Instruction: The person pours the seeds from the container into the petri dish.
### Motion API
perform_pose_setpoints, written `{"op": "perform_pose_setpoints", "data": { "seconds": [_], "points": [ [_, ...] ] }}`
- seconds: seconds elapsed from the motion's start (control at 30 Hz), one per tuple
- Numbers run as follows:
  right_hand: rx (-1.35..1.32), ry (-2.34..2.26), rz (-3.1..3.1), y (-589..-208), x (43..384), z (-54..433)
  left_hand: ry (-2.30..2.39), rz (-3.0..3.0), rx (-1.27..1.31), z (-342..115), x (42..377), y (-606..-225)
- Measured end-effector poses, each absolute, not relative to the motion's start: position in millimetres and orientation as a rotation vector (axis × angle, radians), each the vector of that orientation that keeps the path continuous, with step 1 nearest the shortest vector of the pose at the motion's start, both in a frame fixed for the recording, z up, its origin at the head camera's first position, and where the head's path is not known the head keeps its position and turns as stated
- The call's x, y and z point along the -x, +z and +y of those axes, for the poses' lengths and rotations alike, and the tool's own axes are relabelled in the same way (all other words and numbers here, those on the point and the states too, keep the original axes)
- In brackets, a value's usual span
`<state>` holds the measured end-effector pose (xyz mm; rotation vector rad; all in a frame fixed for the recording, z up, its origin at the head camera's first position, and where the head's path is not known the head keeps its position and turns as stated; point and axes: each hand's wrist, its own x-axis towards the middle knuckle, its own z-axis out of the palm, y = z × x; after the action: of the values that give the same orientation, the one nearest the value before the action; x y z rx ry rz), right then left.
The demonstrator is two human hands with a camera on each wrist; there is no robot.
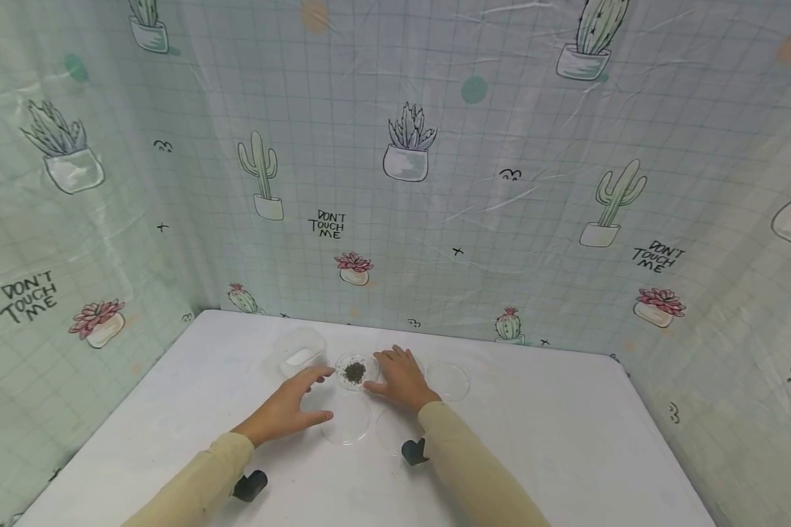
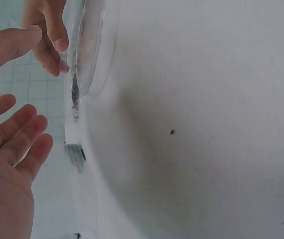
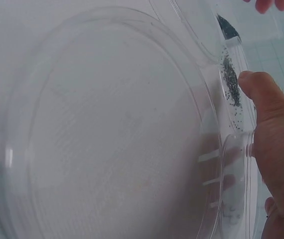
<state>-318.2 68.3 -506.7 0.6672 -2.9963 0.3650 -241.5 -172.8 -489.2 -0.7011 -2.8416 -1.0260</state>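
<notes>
- Partly hidden: one clear dish (image 1: 419, 362) behind my right hand (image 1: 402, 379), whose grip I cannot tell.
- Between my hands: one grain dish (image 1: 340, 363), speckled dark; my left hand (image 1: 286, 410) spreads its fingers.
- Worktop (image 1: 554, 432): three more dishes (image 1: 448, 382), one tub (image 1: 299, 342).

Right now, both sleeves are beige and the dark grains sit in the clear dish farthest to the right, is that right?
Not quite. Both sleeves are beige, but the dark grains sit in the round clear dish between the left hand and the right hand, as the head view shows.
</notes>
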Motion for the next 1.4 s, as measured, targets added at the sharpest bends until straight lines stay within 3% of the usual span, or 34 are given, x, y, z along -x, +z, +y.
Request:
{"op": "perform_pose_setpoints", "data": {
  "seconds": [0.33, 0.77, 1.4],
  "points": [
    [-0.686, 0.351, -2.969, -508.5, 320.7, 71.0, -1.069, -2.948, 0.639, -165.2, 237.8, -498.1],
    [-0.659, 0.368, -2.975, -510.6, 320.1, 71.5, -1.067, -2.910, 0.837, -159.6, 241.1, -508.1],
    [-0.646, 0.369, -2.971, -511.8, 319.6, 71.0, -0.959, -2.920, 0.900, -157.5, 242.3, -509.5]
  ]
}}
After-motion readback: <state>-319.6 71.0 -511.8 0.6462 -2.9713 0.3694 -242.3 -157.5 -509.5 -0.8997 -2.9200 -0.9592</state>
